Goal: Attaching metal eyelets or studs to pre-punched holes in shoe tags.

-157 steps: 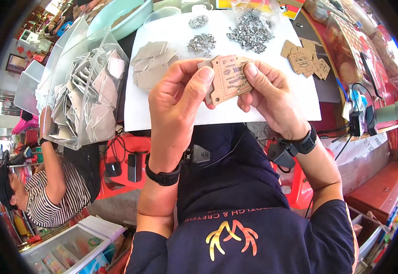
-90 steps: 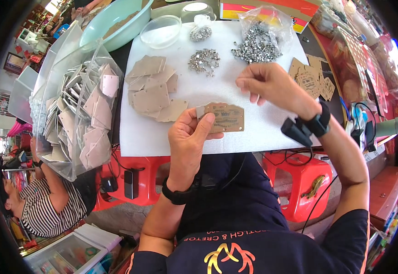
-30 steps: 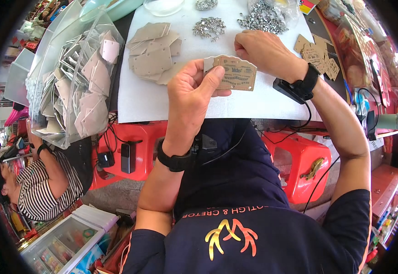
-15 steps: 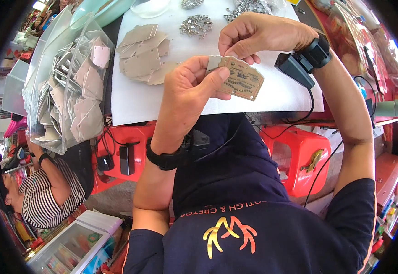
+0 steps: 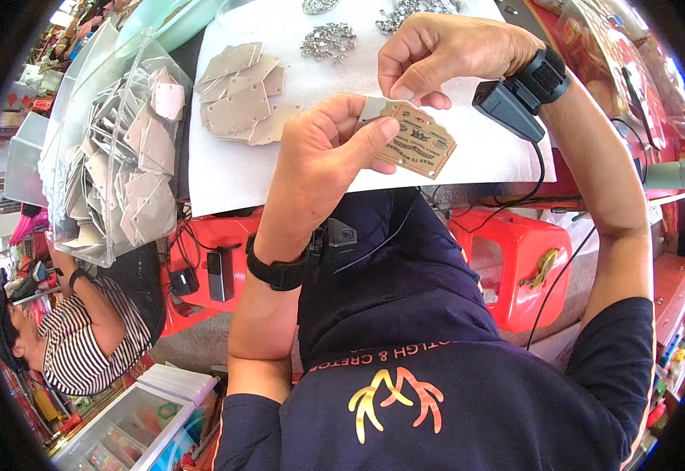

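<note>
Between the thumb and fingers of my left hand is a small brown printed card tag, held tilted above the white sheet. My right hand is closed in a pinch at the tag's upper edge. Whatever its fingertips hold, if anything, is too small or hidden to make out. Left of my hands, overlapping grey-beige card tags with small holes lie on the sheet. Beyond them sits a heap of small shiny metal pieces.
A clear plastic bin full of similar tags stands at the left. More metal pieces lie at the far edge. A black cable hangs from the device at my right wrist. Red stools and a person in stripes are nearby.
The tag has turned slightly in my left hand. My right hand stays pinched beside its upper edge, and the whole view has shifted a little.
</note>
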Available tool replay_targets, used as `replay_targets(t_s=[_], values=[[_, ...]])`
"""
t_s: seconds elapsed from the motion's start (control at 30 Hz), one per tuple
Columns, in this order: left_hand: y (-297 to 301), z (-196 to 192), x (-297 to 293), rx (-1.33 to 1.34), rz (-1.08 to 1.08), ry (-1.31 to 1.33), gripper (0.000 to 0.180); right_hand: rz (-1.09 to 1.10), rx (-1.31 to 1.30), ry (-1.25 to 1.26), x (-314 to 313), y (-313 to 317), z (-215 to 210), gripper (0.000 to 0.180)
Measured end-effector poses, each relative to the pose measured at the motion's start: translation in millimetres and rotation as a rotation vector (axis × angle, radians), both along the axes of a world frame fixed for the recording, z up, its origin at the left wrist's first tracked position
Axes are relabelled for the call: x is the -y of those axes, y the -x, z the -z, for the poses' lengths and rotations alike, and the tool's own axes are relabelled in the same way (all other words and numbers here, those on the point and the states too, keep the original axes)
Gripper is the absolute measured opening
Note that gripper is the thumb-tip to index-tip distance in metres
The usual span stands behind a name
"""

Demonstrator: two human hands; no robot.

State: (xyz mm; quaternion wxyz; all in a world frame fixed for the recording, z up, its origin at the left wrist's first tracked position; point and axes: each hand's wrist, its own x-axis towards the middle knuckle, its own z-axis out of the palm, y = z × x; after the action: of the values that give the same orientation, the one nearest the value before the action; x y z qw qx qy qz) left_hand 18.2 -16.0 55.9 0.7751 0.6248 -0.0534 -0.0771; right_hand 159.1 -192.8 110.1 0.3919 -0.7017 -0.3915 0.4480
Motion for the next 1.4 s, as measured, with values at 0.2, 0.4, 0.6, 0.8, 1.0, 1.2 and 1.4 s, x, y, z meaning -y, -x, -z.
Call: replay_targets(t_s=[0.2,0.4,0.6,0.8,1.0,1.2,1.4], values=[[-1.4,3.2,-1.2,0.007,-0.021,-0.003,0.021,0.047,-0.052,-0.011,1.5,3.9,-0.2,0.019],[-2.6,6.5,1.1,0.016,-0.093,-0.003,0.021,-0.035,0.005,-0.059,5.7,5.4,11.3,0.016],[-4.2,14.1,4.6,0.058,-0.134,-0.038,0.019,0.013,0.127,-0.082,8.2,12.8,15.6,0.015],[-4.6,16.7,4.8,0.078,-0.141,-0.097,0.018,0.074,0.116,-0.090,10.9,20.5,15.4,0.014],[-3.9,14.7,3.4,0.060,-0.137,-0.123,0.018,0.135,0.130,-0.076,9.2,25.0,23.0,0.017],[-3.6,8.2,1.2,0.018,-0.121,-0.059,0.019,0.157,0.066,-0.142,12.3,28.7,26.0,0.017],[-5.3,12.4,5.2,0.047,-0.192,-0.038,0.020,0.237,-0.022,-0.193,14.4,34.2,30.9,0.017]])
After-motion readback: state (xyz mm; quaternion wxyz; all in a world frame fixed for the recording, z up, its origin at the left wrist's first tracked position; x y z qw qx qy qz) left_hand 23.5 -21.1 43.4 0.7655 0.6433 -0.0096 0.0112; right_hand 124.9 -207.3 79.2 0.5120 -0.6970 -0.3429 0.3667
